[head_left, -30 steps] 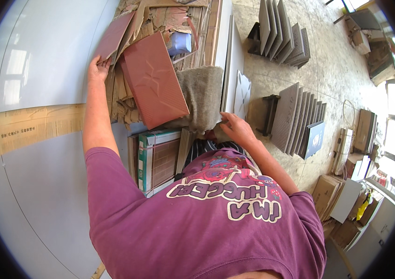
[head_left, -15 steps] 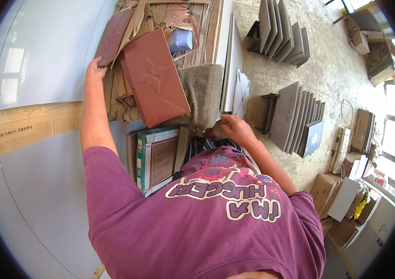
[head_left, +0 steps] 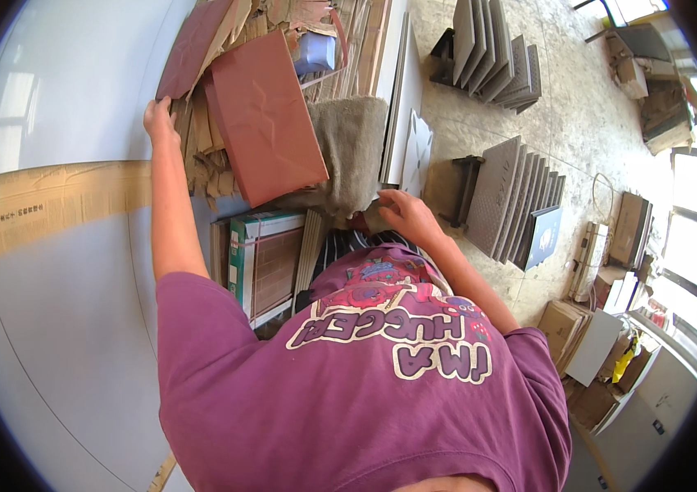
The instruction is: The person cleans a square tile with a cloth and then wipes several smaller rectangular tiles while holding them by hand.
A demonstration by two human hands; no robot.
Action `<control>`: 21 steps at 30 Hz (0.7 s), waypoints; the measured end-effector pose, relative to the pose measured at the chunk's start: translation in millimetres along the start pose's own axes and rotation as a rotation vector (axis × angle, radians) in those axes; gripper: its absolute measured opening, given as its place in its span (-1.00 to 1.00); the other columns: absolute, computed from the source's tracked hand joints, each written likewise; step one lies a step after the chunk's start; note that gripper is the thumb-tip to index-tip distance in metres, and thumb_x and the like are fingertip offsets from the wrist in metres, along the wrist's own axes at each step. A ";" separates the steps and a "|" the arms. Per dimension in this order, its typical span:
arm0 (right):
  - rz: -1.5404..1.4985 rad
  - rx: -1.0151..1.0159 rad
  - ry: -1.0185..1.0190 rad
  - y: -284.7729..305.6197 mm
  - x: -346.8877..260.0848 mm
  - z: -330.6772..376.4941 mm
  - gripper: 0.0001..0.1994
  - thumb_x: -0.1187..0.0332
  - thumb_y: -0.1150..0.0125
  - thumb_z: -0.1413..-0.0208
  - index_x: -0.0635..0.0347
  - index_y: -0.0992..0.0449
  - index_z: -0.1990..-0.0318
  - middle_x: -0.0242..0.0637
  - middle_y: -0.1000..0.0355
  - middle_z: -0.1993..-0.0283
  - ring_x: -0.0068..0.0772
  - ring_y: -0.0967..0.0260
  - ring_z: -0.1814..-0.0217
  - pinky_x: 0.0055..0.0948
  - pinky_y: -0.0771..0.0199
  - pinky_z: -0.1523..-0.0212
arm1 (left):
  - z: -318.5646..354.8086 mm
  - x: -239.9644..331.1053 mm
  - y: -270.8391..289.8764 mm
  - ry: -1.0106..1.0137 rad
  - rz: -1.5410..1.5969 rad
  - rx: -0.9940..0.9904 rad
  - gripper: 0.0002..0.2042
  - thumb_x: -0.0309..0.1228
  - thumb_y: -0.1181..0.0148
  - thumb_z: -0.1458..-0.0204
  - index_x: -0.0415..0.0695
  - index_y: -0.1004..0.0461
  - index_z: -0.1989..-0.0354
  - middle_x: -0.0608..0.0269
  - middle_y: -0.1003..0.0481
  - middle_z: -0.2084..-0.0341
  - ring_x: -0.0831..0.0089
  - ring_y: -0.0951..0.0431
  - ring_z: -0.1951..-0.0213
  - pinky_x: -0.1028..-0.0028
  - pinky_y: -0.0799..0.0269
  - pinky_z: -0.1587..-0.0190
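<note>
The left hand (head_left: 162, 119) is gripping the lower end of a dull reddish-brown rectangular tile (head_left: 193, 51), which is lying along the left edge of a stack covered in torn brown cardboard (head_left: 210, 175). The right hand (head_left: 410, 216) is bending its fingers loosely beside a grey-brown fabric cloth (head_left: 354, 148); whether it is holding anything, I cannot tell.

Upper red-brown tile (head_left: 191, 56) cut by top edge. Left hand (head_left: 161, 119): grip at its corner partly hidden. Right hand (head_left: 410, 216): perhaps touching grey cloth (head_left: 348, 148); contact unclear.
</note>
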State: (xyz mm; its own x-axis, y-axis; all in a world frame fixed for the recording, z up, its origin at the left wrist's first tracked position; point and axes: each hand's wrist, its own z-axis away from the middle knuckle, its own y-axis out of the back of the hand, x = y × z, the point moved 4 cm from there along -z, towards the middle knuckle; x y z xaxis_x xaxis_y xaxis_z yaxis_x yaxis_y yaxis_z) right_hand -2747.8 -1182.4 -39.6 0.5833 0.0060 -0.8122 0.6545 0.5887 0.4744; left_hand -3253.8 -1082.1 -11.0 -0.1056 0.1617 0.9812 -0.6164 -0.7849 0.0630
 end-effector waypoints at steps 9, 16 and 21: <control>-0.303 -0.046 0.077 -3.8 -45.5 -24.0 -0.62 0.33 -0.08 -0.02 0.25 -0.35 -0.02 -0.19 -0.47 0.19 -0.42 -0.43 0.30 -0.48 -0.42 0.24 | 185.9 -19.5 14.9 -0.205 -0.210 -0.212 -0.71 -0.41 -0.13 -0.03 -0.26 -0.38 0.08 0.19 -0.44 0.18 0.51 -0.43 0.13 0.54 -0.32 0.07; -0.471 -0.119 0.115 -16.7 -83.0 -44.6 -0.56 0.35 -0.08 0.00 0.28 -0.31 -0.07 -0.26 -0.46 0.26 -0.53 -0.38 0.29 -0.56 -0.38 0.26 | 253.9 -29.4 2.4 -0.389 -0.466 -0.164 -0.64 -0.41 -0.21 0.08 -0.22 -0.38 0.07 0.17 -0.35 0.21 0.42 -0.42 0.26 0.47 -0.35 0.17; -0.604 -0.183 -0.029 -20.4 -88.0 -47.6 -0.56 0.37 -0.07 0.01 0.31 -0.32 -0.07 -0.33 -0.44 0.26 -0.58 -0.37 0.29 -0.58 -0.37 0.31 | 264.5 -28.7 3.2 -0.402 -0.591 -0.125 -0.60 -0.42 -0.24 0.14 -0.21 -0.39 0.07 0.16 -0.32 0.27 0.35 -0.40 0.28 0.44 -0.35 0.18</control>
State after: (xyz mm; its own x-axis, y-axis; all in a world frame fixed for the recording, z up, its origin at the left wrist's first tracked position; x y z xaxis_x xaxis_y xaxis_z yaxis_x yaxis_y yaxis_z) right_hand -2835.4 -1156.5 6.1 0.1511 -0.3908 -0.9080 0.7812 0.6101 -0.1325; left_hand -3046.3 -1247.4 9.3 0.5531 0.2863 0.7824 -0.5687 -0.5565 0.6057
